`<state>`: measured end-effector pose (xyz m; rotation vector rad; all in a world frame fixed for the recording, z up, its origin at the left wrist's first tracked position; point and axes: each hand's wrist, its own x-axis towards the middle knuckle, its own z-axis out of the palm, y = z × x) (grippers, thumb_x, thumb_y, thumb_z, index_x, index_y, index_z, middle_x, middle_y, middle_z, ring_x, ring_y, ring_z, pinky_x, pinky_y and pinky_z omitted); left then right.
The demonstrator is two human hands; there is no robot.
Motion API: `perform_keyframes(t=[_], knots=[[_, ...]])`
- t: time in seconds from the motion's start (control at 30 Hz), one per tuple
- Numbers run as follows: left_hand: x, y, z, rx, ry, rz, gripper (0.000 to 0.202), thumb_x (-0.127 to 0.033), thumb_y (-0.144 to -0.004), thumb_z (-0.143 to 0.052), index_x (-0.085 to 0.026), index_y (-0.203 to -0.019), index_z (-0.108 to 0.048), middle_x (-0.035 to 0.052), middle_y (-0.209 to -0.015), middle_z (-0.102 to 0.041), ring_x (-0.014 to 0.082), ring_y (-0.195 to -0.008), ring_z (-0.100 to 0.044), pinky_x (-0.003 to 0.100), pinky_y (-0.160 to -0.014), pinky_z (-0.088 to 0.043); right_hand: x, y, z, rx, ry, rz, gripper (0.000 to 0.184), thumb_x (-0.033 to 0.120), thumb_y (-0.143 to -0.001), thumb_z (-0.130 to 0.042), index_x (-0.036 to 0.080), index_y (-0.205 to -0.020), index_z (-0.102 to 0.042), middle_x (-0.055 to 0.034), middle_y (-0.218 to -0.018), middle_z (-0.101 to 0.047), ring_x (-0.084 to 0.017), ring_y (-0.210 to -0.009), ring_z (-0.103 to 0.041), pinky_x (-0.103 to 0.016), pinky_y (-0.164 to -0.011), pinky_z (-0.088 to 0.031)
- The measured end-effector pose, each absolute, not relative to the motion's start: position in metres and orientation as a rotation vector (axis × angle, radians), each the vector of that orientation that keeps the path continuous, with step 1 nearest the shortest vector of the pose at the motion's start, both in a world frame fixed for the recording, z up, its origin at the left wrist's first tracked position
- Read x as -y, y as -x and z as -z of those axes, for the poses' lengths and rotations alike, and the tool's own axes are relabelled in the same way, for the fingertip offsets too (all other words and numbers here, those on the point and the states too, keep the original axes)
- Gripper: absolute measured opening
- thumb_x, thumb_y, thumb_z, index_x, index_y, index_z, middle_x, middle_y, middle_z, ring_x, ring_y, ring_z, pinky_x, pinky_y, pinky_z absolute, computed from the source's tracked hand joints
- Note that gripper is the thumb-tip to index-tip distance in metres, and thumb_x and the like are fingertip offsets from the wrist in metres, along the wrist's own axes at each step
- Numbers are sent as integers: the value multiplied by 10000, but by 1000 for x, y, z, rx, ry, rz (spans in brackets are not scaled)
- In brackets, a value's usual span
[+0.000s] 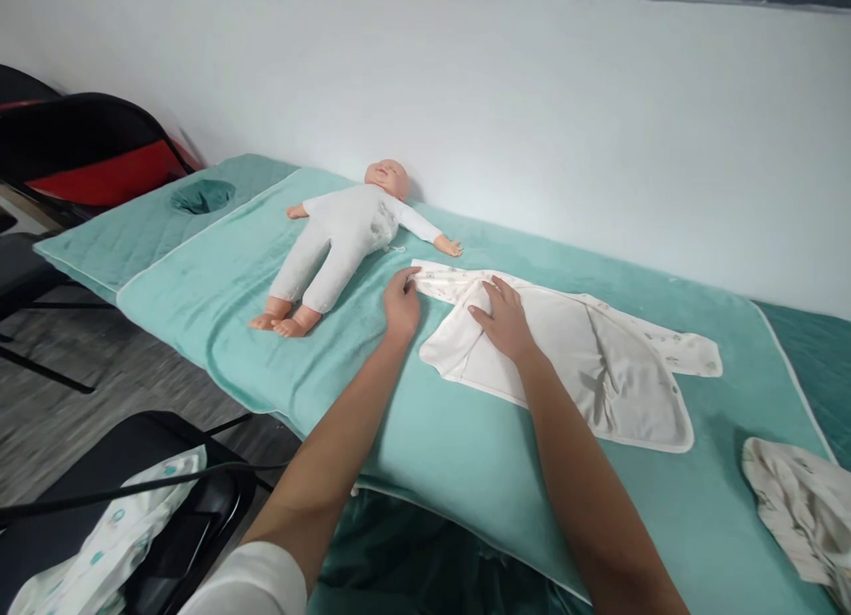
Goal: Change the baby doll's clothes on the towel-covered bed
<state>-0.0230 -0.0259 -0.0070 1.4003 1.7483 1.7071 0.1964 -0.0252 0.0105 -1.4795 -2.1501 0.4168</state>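
A cream baby garment point(598, 358) lies spread on the teal blanket point(412, 447), with one sleeve folded across its front. My left hand point(401, 303) pinches the end of that sleeve at the garment's upper left edge. Just to the right, my right hand point(503, 316) lies flat with fingers spread, pressing the folded fabric down. A baby doll point(346, 234) in a white bodysuit lies on its back to the left of my hands, arms out, head toward the wall.
A crumpled patterned cloth point(794, 504) lies at the blanket's right end. A black chair point(133, 509) with a printed cloth point(106, 544) stands at lower left. A black and red chair point(86, 154) is at the far left. The white wall point(532, 110) runs behind the bed.
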Motion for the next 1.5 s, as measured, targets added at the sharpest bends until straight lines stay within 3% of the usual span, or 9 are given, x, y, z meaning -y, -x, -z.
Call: perform_keyframes(t=[0.13, 0.37, 0.5, 0.7, 0.9, 1.13, 1.5], knots=[[29, 23, 9, -1898, -1734, -1689, 364, -126, -910, -420, -180, -1182, -656, 116, -1436, -563, 233, -1369, -495, 445, -1183, -387, 31, -191, -14, 2355, 1565, -261, 652, 511, -1021, -421, 141, -1555, -373, -119, -1660, -220, -299, -1530, -193, -496, -1227, -226], [46, 8, -4, -1753, -2310, -878, 447, -393, -1040, -327, -250, -1378, -582, 23, -1529, -507, 229, -1513, -330, 509, -1263, -236, 34, -186, -12, 2498, 1615, -59, 683, 542, -1049, -287, 121, -1586, -318, -139, -1672, -143, -290, -1554, -139, -515, -1223, -208], [52, 4, -6, -1897, -2245, -672, 503, -408, -1048, -262, -247, -1437, -536, 18, -1549, -476, 236, -1506, -344, 535, -1265, -215, 37, -185, -13, 2457, 1651, -34, 674, 531, -1055, -274, 134, -1600, -286, -135, -1674, -140, -280, -1553, -154, -495, -1225, -216], [66, 5, -4, -2032, -2186, -667, 511, -411, -1040, -280, -222, -1452, -516, 42, -1582, -428, 257, -1510, -334, 531, -1253, -244, 34, -199, -12, 2284, 1867, -77, 715, 528, -1059, -245, 73, -1609, -211, -162, -1660, -180, -275, -1547, -183, -485, -1236, -202], [87, 14, 11, -1978, -2065, -899, 462, -385, -1000, -427, -212, -1403, -571, 93, -1568, -444, 322, -1507, -333, 554, -1240, -261, 35, -228, -9, 2260, 1914, -29, 732, 527, -1055, -232, 19, -1582, -268, -200, -1646, -198, -290, -1542, -196, -480, -1239, -194], [126, 20, 15, -1870, -2076, -979, 456, -405, -1015, -407, -178, -1365, -591, 128, -1493, -535, 278, -1427, -459, 515, -1198, -357, 47, -257, -7, 2308, 1965, -17, 720, 513, -1049, -222, 30, -1579, -289, -170, -1651, -191, -275, -1547, -182, -492, -1243, -181], [150, 15, 12, -1928, -2040, -965, 407, -393, -1019, -414, -194, -1299, -633, 103, -1463, -570, 302, -1385, -501, 538, -1171, -374, 70, -300, -9, 2217, 2103, 20, 728, 511, -1043, -253, 10, -1569, -298, -178, -1647, -219, -293, -1535, -204, -470, -1240, -193]])
